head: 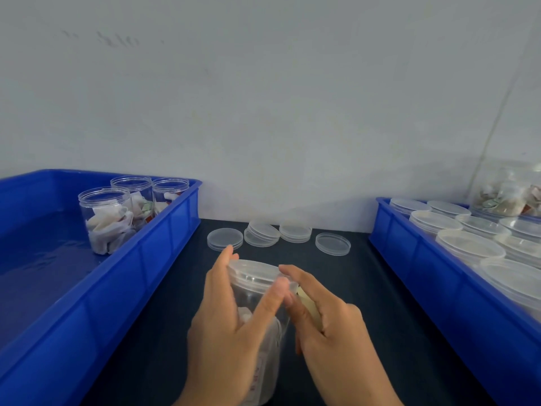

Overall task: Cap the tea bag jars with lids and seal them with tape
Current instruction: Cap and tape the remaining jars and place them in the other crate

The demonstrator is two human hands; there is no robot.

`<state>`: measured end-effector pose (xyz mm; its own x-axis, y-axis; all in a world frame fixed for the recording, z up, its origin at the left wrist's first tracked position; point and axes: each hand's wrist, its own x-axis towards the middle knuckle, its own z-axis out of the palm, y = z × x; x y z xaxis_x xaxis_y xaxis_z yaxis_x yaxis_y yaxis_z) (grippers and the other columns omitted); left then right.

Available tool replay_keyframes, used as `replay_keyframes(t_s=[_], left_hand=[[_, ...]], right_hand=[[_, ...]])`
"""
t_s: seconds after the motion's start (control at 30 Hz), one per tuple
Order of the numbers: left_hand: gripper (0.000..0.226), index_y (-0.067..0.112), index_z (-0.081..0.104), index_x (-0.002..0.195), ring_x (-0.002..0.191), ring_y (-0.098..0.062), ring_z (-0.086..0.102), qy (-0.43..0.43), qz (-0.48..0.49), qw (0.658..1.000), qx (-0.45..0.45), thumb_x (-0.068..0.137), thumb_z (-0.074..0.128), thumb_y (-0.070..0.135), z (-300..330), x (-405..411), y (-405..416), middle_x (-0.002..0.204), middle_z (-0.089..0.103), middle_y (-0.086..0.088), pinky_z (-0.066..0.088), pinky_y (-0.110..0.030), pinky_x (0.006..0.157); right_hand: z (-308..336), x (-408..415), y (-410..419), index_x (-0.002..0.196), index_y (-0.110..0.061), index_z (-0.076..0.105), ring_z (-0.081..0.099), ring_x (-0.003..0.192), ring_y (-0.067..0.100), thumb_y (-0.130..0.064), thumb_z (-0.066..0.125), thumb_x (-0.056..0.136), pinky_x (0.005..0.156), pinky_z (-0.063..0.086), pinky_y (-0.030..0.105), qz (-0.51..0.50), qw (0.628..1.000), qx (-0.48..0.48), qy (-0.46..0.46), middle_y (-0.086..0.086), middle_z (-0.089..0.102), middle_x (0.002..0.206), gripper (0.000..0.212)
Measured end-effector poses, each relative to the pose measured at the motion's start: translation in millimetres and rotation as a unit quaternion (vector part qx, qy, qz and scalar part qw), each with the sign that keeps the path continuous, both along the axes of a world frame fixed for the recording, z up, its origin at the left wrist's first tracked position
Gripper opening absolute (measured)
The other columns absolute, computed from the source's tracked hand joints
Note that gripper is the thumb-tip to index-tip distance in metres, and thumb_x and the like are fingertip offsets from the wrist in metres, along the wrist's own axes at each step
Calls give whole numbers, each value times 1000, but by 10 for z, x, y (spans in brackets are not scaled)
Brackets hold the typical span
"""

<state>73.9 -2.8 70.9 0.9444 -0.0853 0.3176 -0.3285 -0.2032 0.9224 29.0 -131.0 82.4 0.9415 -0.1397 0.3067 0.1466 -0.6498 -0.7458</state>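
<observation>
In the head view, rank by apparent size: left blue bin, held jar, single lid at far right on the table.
1. Left blue bin
2. Held jar, though nearness to the camera enlarges it
3. Single lid

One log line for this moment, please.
step: sealing | jar: lidded, on mat | left hand: grips jar | right hand: holds tape at lid | uncapped jars: left bin

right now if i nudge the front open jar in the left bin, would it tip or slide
Probably slide, though a high push might tip it. The jar is taller than wide and stands upright on the bin floor, touching no wall. It likely weighs little: clear thin plastic, tea bags filling only the lower part. Smooth walls could feel slippery.
</observation>
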Motion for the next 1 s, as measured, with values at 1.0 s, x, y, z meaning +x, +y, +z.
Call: replay_keyframes(t_s=[1.0], left_hand=[[79, 41, 58, 112, 88, 11, 64, 18, -60, 995, -80, 40, 79, 63, -72, 372, 143, 97, 66, 31, 50, -18, 72]], right_hand=[[62, 28, -241, 123, -41, 45, 54, 77, 5, -57, 22, 97, 88, 37, 28, -112, 952, -282, -39, -13, 56, 78, 39]])
